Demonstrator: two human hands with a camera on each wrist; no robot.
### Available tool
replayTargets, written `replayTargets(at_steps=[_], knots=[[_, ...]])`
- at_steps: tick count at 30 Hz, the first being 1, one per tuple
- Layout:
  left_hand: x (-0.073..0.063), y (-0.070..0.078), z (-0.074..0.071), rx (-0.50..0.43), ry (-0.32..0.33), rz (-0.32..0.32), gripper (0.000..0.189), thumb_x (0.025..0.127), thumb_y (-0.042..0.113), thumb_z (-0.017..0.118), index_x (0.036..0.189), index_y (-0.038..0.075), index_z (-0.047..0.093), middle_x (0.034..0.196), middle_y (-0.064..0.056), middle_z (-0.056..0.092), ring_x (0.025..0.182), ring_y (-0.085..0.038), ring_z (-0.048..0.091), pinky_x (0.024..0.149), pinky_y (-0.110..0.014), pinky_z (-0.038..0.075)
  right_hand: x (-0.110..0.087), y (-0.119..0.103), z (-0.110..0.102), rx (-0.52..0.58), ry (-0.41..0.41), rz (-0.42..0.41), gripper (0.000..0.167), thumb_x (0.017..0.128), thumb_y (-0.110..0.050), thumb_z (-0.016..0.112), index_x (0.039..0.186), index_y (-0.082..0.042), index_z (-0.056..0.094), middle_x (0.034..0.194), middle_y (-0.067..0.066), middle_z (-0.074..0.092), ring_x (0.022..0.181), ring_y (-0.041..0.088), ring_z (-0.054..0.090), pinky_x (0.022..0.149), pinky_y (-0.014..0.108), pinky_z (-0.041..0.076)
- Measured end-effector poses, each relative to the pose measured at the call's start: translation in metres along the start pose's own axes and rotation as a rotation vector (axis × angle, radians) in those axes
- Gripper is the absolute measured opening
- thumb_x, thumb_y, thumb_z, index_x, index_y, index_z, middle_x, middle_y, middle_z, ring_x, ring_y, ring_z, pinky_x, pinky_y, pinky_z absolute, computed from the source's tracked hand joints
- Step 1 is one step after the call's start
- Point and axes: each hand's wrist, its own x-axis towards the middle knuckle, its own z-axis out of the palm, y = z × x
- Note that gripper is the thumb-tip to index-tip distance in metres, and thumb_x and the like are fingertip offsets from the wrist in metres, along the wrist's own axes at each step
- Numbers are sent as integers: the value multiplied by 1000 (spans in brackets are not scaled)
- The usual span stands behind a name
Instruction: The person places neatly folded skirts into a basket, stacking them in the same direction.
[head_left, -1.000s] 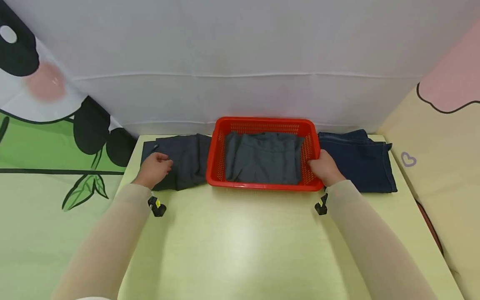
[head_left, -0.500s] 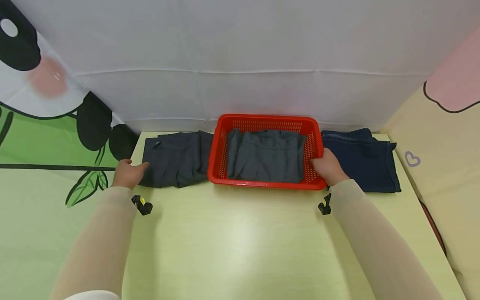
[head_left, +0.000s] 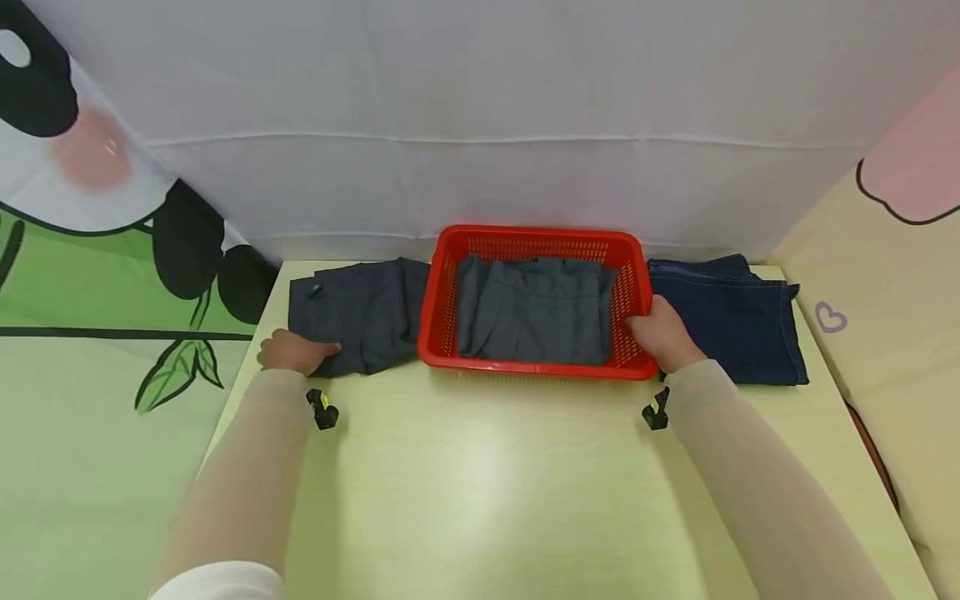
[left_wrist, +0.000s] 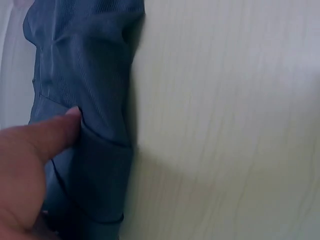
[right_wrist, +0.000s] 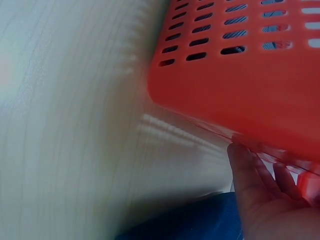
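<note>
My right grip (head_left: 664, 334) pinches the right rim of the red basket (head_left: 536, 367), which sits by the back edge of the surface (head_left: 480, 492), grey cloth (head_left: 538, 312) inside. My left grip (head_left: 292, 352) rests its thumb (left_wrist: 54, 134) on the dark garment (head_left: 358, 304) near the back-left corner (fingers hidden; pinching or not, I can't tell). Denim (head_left: 750, 337) lies back-right.

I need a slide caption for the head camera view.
Left hand touching a folded dark garment; right hand holding a red basket of clothing.

Counter (head_left: 450, 525) was pale yellow, glare near its middle. White sheet (head_left: 510, 92), creased horizontally, hung behind it. Left: green leaf print (head_left: 171, 379) showed. Right: cream panel (head_left: 900, 367) carried a purple heart (head_left: 819, 315) below a pink patch (head_left: 918, 158).
</note>
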Motion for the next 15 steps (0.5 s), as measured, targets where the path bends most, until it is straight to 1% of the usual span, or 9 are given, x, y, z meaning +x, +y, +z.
replayTargets(at_steps=[2,5,7,9,11,15], knots=[[-1,5,1,0,-19,-24,110,88,53,70,150,-22,19,147,-41,33,135,-54,37,111,-59,36,0,1,-1,4,0,1,54,103,-5,46,152,6,27,142,29,49,122,47,59,97,58,52],[-1,7,1,-51,-59,-52,107,90,51,71,151,-22,21,150,-39,35,138,-51,39,113,-55,37,1,2,-2,3,-1,-6,54,103,-5,46,152,7,26,142,29,49,121,47,59,96,58,52],[0,7,0,-67,-86,-53,104,92,49,70,150,-23,22,152,-38,35,139,-49,39,114,-54,38,0,2,-1,9,-3,-9,54,103,-4,45,152,7,26,141,29,50,121,47,60,96,58,52],[2,6,-2,-60,-105,-41,99,94,46,68,149,-24,25,152,-38,34,140,-49,38,114,-54,37,-1,1,-1,16,-6,-13,54,103,-4,45,152,7,26,142,30,50,121,47,60,97,58,52],[3,6,-4,-58,-104,-41,95,96,43,67,148,-24,25,152,-38,34,141,-50,38,114,-55,37,-2,-1,0,22,-9,-14,54,103,-4,45,153,7,26,142,30,50,121,47,60,97,58,52],[2,9,-10,-42,-87,-20,86,98,36,65,146,-26,28,149,-39,37,138,-50,41,112,-55,39,-3,-1,0,22,-4,-18,54,102,-3,45,152,8,27,141,30,51,120,47,60,97,58,52]])
